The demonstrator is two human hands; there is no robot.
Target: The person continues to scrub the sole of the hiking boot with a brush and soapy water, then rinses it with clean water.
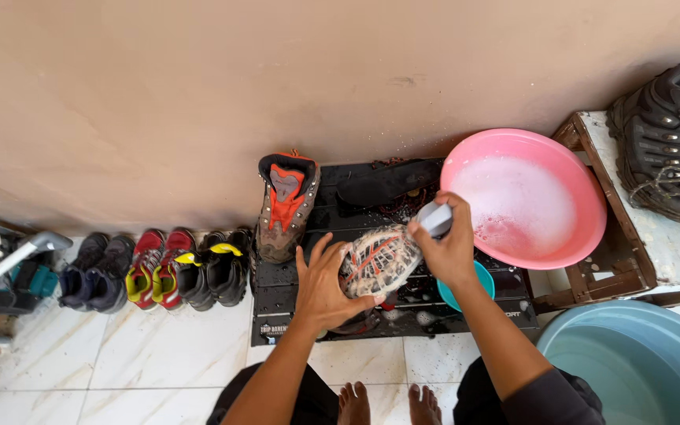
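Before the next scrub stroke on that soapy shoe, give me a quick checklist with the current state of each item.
1. Shoe steadied: left hand is spread against the soapy shoe, sole up. Ok.
2. Brush in grip: right hand is closed on the grey brush, at the shoe's sole. Ok.
3. Suds supply: pink basin holds foamy water, close to the right hand. Ok.
4. Work surface: shoe is over the wet black mat. Ok.
5. Brush bristles' condition: hidden by the hand. Cannot tell.
6. Nearby brown boot stands apart from the hands. Ok.
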